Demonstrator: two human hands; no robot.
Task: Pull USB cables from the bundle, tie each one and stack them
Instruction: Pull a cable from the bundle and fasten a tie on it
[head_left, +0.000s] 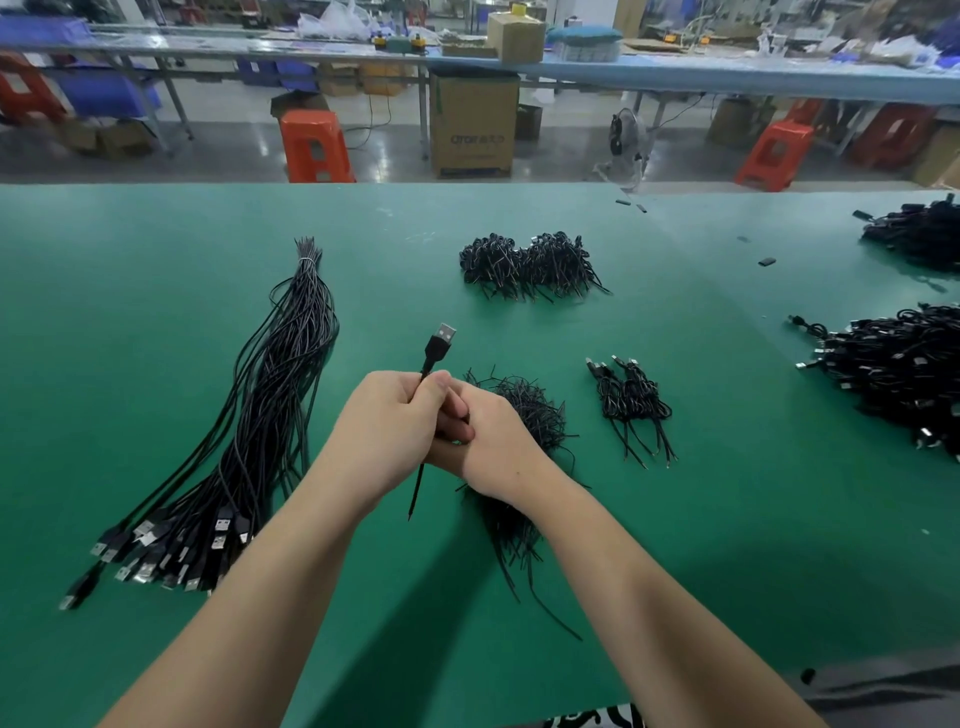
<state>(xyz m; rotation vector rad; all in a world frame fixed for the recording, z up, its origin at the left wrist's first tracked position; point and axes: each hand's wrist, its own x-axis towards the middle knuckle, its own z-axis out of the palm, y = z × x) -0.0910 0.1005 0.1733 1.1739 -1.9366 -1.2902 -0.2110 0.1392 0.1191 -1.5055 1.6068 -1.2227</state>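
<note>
My two bare forearms reach in from the near edge, and the hands meet over the green desk (156, 364). My left hand (387, 423) is curled round a black USB cable (428, 358), gripping it so the plug sticks up past the thumb and the thin tail end hangs out below the palm. My right hand (485, 439) is pressed against the left, its fingers tucked in around the same cable, though I cannot tell exactly what they pinch there. Just beyond and beneath the right hand lies a tangle of black twist ties (524, 410), with loose strands trailing back under my right wrist. To the left of the left hand stretches the long bundle (270, 415) of untied cables, its plugs fanned out nearer to me. To the right of the right hand sits a small stack of tied cables (631, 402). Farther out beyond both hands lies a larger heap of tied cables (530, 265), and well off to the right more dark cable piles (898, 369) rest near the desk's edge.
</note>
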